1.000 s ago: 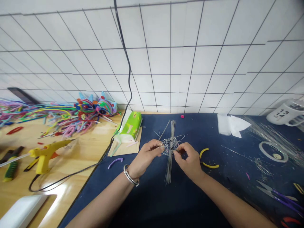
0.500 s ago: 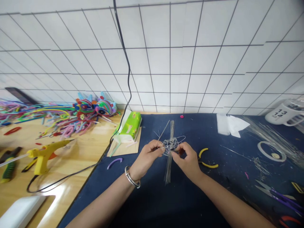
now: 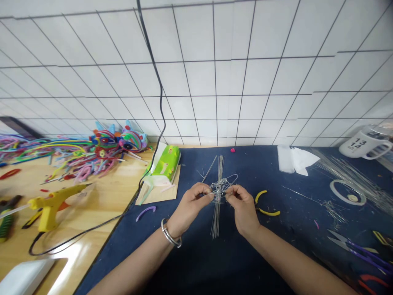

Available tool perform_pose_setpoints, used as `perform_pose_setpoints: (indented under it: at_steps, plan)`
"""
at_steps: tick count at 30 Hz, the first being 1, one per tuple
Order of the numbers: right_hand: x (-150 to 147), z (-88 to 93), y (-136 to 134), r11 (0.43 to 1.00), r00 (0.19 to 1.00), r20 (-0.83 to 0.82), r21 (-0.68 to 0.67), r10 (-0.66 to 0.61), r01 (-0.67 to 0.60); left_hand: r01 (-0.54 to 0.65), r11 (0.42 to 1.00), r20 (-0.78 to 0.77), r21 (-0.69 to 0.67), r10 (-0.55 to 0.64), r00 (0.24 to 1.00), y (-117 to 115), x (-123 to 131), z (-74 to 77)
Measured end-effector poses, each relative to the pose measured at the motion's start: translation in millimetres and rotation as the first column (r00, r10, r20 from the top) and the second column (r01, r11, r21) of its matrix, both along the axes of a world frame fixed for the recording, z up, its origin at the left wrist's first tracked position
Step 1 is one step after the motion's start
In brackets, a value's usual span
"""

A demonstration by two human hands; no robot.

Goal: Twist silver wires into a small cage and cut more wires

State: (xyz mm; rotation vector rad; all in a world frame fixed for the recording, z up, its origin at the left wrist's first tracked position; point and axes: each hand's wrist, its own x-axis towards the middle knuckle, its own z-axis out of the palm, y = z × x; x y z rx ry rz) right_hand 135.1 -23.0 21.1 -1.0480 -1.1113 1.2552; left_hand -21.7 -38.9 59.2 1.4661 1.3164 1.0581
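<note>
A small frame of bent silver wire (image 3: 219,185) is held between my two hands, over a bundle of straight wires (image 3: 215,221) lying on the dark blue mat. My left hand (image 3: 195,199) pinches the frame's left side between thumb and fingers. On the other side, my right hand (image 3: 242,205) grips its right edge with the fingertips. A wire loop sticks out at the frame's upper right. Yellow-handled pliers (image 3: 269,212) lie just right of my right hand, their jaws hidden by it.
At left on the wooden table are a yellow glue gun (image 3: 50,207), coloured pipe cleaners (image 3: 66,153) and a green tissue pack (image 3: 167,160). Rightward lie purple-handled scissors (image 3: 365,252), a tape ring (image 3: 334,190), loose wires (image 3: 368,184) and a white mug (image 3: 357,144). A black cable (image 3: 161,94) hangs behind.
My right hand has shifted its grip slightly along the wire frame, its fingers now curled closer together. The left hand keeps its pinch. The whole view has moved a little.
</note>
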Motion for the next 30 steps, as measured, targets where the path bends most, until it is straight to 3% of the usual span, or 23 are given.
perform_pose_setpoints:
  at_steps: [3, 6, 10, 13, 17, 23, 30]
  plan:
    - [-2.5, -2.7, 0.1, 0.995, 0.994, -0.111, -0.096, 0.006, -0.017, 0.021, 1.0, -0.01, -0.014, -0.021, 1.0, 1.1, -0.2, -1.4]
    - [-0.5, -1.8, 2.3, 0.993, 0.992, -0.119, -0.102, 0.043, -0.055, 0.037, 0.999, -0.008, -0.029, -0.037, 0.999, 1.6, -1.0, -2.1]
    - [7.1, 4.5, 5.5, 0.99, 0.99, 0.067, 0.062, 0.126, -0.131, 0.029, 0.999, 0.007, -0.027, -0.029, 1.0, 1.0, -3.2, 0.0]
    - [11.3, 10.4, 5.1, 0.972, 0.96, 0.251, 0.167, 0.12, -0.166, 0.034, 0.999, -0.008, -0.003, -0.034, 0.999, 0.3, -4.7, 3.0]
    - [12.8, 15.2, 2.7, 0.975, 0.927, 0.368, 0.173, 0.071, -0.143, 0.025, 1.0, -0.018, 0.012, -0.025, 1.0, 0.6, -6.8, 5.7]
    - [13.6, 12.3, 5.5, 0.971, 0.948, 0.224, 0.019, 0.228, -0.238, 0.004, 1.0, 0.019, -0.004, -0.004, 1.0, 4.5, -11.3, 5.3]
    - [9.7, -2.8, 7.3, 0.991, 0.986, 0.109, -0.052, 0.128, -0.122, -0.005, 0.999, 0.01, -0.043, 0.006, 1.0, 4.7, -5.6, -4.8]
